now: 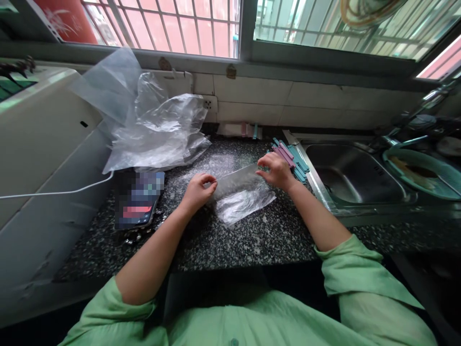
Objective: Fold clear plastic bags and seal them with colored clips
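Note:
A clear plastic bag (245,197) is stretched out over the speckled countertop (237,250), its lower part creased and shiny. My left hand (198,191) pinches the bag's left end between thumb and fingertips. At the opposite upper corner, my right hand (275,170) has its thumb and fingers curled together on the bag's edge. Just beyond the right hand lies a heap of pink and teal plastic strips (297,161), partly hidden by that hand.
A loose pile of clear plastic bags (158,139) fills the back left. Nearer stands a phone (144,202) with a blurred screen. A white cable (65,193) enters from the left. Right of the strips is a metal sink (356,173), then a green basket (421,173).

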Motion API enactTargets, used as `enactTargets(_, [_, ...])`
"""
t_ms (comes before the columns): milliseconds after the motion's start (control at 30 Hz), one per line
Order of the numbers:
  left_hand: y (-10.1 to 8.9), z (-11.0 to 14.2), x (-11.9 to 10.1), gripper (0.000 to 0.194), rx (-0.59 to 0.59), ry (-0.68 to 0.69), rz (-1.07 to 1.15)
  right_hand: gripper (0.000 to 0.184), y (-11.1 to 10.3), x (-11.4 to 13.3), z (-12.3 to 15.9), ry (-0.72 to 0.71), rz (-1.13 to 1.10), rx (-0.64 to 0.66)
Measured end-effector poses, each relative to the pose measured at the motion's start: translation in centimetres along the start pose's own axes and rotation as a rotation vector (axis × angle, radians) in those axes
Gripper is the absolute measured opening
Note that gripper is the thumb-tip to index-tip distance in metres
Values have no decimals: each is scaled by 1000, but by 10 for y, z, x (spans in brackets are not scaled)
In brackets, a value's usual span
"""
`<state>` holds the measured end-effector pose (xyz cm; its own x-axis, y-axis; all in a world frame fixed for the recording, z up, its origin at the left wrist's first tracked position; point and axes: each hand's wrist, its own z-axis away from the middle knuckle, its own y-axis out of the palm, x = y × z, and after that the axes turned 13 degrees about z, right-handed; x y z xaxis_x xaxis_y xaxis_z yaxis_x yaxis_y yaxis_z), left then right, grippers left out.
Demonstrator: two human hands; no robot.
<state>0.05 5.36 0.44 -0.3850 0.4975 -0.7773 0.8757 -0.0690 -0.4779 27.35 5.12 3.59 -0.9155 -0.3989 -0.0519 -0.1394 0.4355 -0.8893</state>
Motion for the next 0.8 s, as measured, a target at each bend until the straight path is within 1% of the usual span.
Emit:
enactTargets(100, [-2, 0, -4, 12, 17, 122, -53, 25, 1, 14, 12, -104, 127, 72])
enactTargets(200, [-3, 1, -6, 13, 40, 193, -88, 25, 5, 19, 16, -153, 189, 167])
enactTargets(233, [-3, 2, -6, 13, 48, 214, -93, 24, 5, 19, 16, -138, 188, 167])
enactTargets(300, [-3, 3, -7, 14, 58, 256, -95, 24, 4, 14, 12, -71, 170, 116])
enactTargets(367, [-3, 5, -9, 15, 58, 302, -101, 30, 1, 8, 6, -11, 152, 60])
enactTargets(433, [-3, 6, -11, 16, 55, 356, -116, 38, -1, 3, 1, 0, 141, 57])
enactTargets(467, [-3, 7, -12, 17, 56, 383, -126, 37, -1, 2, -1, -13, 138, 76])
enactTargets(567, [-3, 9, -17, 18, 72, 437, -175, 16, -3, 0, -1, -56, 139, 126])
enactTargets(600, [-4, 11, -18, 18, 78, 449, -198, 12, -3, 0, 1, -70, 141, 130])
enactTargets(700, [-6, 19, -24, 16, 92, 495, -280, 12, -7, 0, 12, -108, 144, 108])
enactTargets(800, [-3, 35, -34, 12, 93, 556, -352, 17, -13, 0, 25, -120, 141, 85])
